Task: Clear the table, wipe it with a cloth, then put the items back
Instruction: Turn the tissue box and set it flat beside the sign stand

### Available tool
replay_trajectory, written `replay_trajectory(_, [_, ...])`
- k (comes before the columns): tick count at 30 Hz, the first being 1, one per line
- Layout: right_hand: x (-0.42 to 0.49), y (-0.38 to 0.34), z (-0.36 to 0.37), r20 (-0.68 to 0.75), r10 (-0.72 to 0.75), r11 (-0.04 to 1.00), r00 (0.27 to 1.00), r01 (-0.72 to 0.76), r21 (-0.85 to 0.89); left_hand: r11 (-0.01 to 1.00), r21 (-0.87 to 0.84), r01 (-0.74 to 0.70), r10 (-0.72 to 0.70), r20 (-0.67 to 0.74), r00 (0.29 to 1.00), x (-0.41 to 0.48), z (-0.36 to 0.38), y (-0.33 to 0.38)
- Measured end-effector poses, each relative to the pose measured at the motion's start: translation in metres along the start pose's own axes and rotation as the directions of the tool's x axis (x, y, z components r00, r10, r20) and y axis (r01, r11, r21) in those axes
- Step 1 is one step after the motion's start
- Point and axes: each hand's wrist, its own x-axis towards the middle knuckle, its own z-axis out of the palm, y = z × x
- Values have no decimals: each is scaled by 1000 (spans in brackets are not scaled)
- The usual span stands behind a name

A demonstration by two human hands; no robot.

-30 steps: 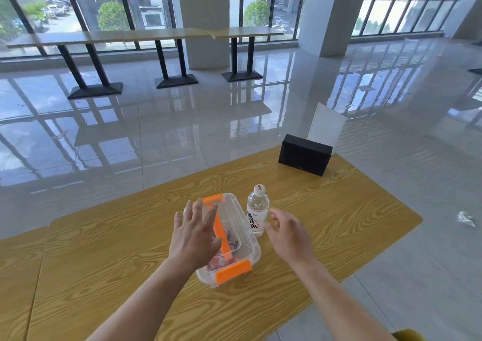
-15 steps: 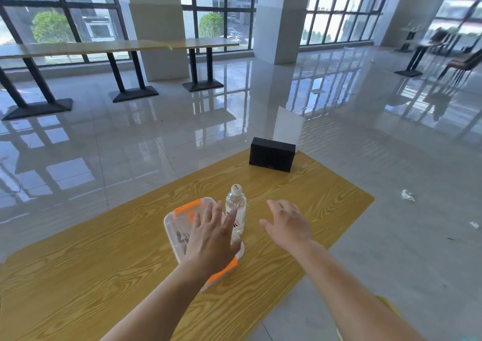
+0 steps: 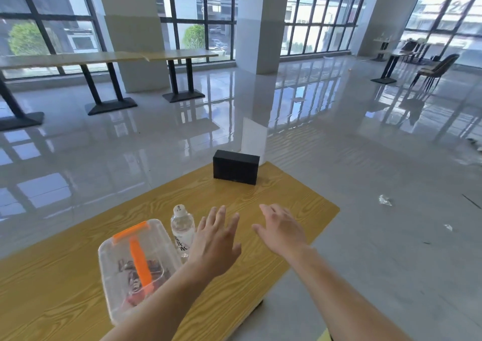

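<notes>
A wood-grain table (image 3: 287, 197) carries a clear orange-latched box (image 3: 135, 267) near its near edge, a water bottle (image 3: 182, 228) beside it, a black box (image 3: 236, 167) at the far edge

**Two open hands held out in front**

Both arms are bare and reach forward from the bottom of the view. The left arm (image 3: 156, 306) comes in from the low left. The right arm (image 3: 347, 296) comes in from the low right.

The left hand (image 3: 215, 246) is palm down, so we see its back. Its fingers (image 3: 220, 215) are straight, spread a little and point forward. Its thumb (image 3: 234, 249) sticks out to the right.

The right hand (image 3: 283, 229) is palm down too, with loose, straight fingers and the thumb out to the left. It sits a bit farther forward.

The hands are near each other but do not touch. Neither one holds anything.
</notes>
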Motion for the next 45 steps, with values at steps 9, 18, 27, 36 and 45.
replay_trajectory(9, [71, 92, -20, 42, -117, 993, 992, 117, 6, 990, 9, 144, -143, -31, 989, 91, 17, 57])
replay_trajectory(18, [156, 124, -4, 84, -163, 980, 983, 151, 133, 956, -29, 292, -293, -49, 955, 157, 33, 47])
replay_trajectory(27, [254, 124, 28, 227, -107, 977, 968, 60, 206, 909, -110, 403, -408, -36, 912, 241, 51, -10])
replay_trajectory(36, [332, 133, 53, 262, -101, 974, 960, 42, 223, 863, -118, 491, -491, 25, 871, 309, 68, -43])
replay_trajectory(45, [410, 158, 98, 388, -181, 957, 904, 70, 283, 686, -275, 674, -688, 58, 723, 400, 90, -77])
